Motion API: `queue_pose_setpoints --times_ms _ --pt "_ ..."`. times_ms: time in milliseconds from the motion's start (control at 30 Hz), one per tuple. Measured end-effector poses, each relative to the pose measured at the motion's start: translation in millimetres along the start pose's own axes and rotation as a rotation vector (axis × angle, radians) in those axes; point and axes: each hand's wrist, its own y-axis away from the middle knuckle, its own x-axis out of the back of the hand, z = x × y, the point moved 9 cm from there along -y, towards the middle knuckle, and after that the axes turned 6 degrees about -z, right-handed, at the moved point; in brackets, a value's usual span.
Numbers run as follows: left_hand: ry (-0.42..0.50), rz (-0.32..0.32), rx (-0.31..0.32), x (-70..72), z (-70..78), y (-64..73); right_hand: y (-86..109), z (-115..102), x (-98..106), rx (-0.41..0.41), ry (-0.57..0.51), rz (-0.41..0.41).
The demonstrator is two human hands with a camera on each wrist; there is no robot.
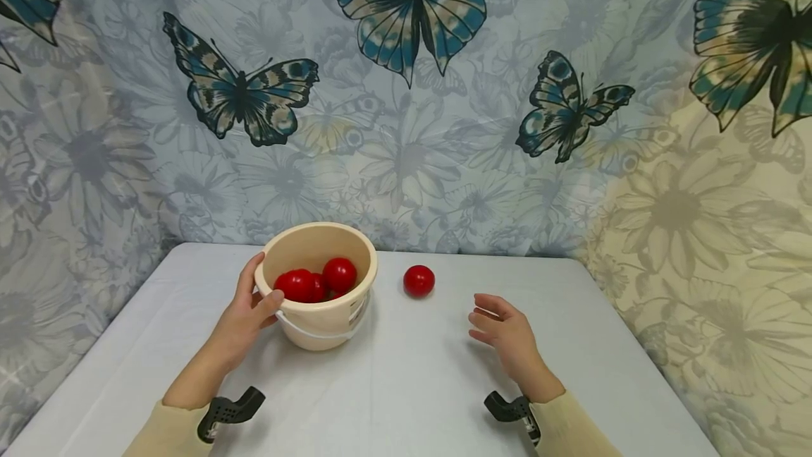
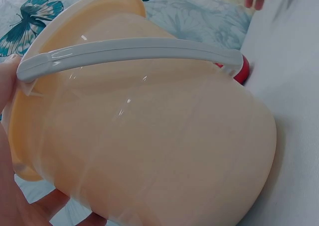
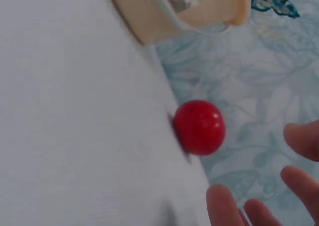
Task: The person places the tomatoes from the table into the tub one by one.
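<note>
A cream plastic bucket point(image 1: 311, 317) with a pale handle point(image 2: 134, 51) stands at the centre left of the table. Several glossy red tomato-like balls point(image 1: 339, 274) lie inside it. My left hand point(image 1: 237, 326) grips the bucket's left side, thumb at the rim and fingers around the outer wall. To the right of the bucket, one more red tomato-like ball point(image 1: 419, 281) rests on the table; the right wrist view shows this ball point(image 3: 199, 127) too. My right hand point(image 1: 504, 337) hovers to the right of and nearer than that ball, fingers apart and holding nothing.
A white-covered table point(image 1: 406, 400) lies under everything. Behind it hangs a cloth backdrop point(image 1: 406, 132) with flowers and butterflies, which also runs along both sides. A black wrist mount point(image 1: 231, 411) sits on the left forearm, and a similar mount point(image 1: 512, 411) on the right.
</note>
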Motion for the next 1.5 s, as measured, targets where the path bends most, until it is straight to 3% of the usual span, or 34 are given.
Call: queue_pose_setpoints --times_ms 133,267,633,1133,1500 --pt "-0.001 -0.006 0.004 0.2 -0.5 -1.0 -6.1 23.4 3.2 -0.023 -0.095 -0.011" --pt "0.000 -0.008 0.002 0.1 -0.2 -1.6 -10.1 31.4 4.0 0.002 -0.144 -0.011" --pt "-0.001 0.000 0.009 0.6 -1.8 -0.5 -14.2 33.7 0.7 0.007 -0.150 -0.009" --pt "-0.001 -0.007 -0.003 0.6 2.1 -1.1 -58.6 27.8 -28.4 0.067 -0.142 -0.006" --pt "-0.010 0.001 0.002 0.8 1.6 -0.6 -75.9 29.2 -42.6 0.071 -0.145 -0.008"
